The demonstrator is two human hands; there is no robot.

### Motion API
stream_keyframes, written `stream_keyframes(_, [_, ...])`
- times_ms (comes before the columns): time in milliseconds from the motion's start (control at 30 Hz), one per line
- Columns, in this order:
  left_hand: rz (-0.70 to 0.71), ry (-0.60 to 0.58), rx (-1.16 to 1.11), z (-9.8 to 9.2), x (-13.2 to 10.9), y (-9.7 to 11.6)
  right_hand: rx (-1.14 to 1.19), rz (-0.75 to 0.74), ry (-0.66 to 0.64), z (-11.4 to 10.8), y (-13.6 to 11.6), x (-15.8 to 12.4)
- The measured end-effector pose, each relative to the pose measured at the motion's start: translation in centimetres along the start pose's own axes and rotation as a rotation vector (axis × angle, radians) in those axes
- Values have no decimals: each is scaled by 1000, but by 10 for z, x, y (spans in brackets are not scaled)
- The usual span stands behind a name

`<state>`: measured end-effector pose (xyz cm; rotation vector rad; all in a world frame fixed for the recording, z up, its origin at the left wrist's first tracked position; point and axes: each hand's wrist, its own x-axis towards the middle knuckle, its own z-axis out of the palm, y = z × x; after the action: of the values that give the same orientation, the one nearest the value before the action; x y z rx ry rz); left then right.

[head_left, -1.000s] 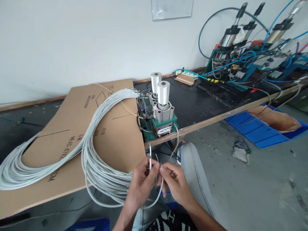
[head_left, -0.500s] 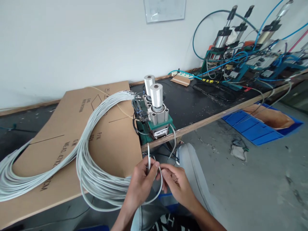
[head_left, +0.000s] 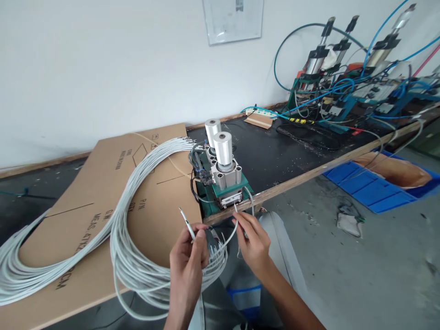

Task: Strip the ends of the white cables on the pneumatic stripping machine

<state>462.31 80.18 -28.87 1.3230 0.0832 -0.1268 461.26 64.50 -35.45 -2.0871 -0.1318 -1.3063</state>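
My left hand point(head_left: 187, 256) is closed on a thin white cable, whose tip sticks up and to the left of my thumb. It also rests against the near ends of the white cable bundle point(head_left: 130, 229). My right hand point(head_left: 252, 240) pinches a single white cable end point(head_left: 235, 211) and holds it just below the front of the small green pneumatic press point(head_left: 223, 176). The press has two silver cylinders and stands at the bench's front edge. The cable bundle loops across a flat sheet of cardboard point(head_left: 85, 201).
Black workbench point(head_left: 275, 156) with a wooden front edge. More pneumatic machines point(head_left: 343, 91) with blue hoses stand at the far right. A power strip point(head_left: 257, 111) lies near the wall. Blue crates point(head_left: 371, 183) and debris lie on the concrete floor. My knee point(head_left: 275, 229) is under the bench edge.
My hands have parted. The right hand rose toward the press front with one cable end; the left hand moved left and down, its cable tip now tilted left.
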Motion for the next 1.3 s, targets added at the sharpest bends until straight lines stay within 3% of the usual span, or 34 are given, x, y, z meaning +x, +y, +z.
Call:
stream_keyframes(400, [-72, -65, -18, -1, 6, -8, 68, 79, 30, 14, 7, 10])
stream_keyframes(1033, [-82, -55, -42, 4, 2, 0, 45, 115, -35, 9, 9, 19])
stream_keyframes(1300, [-77, -88, -45, 4, 1, -3, 49, 113, 3, 12, 9, 20])
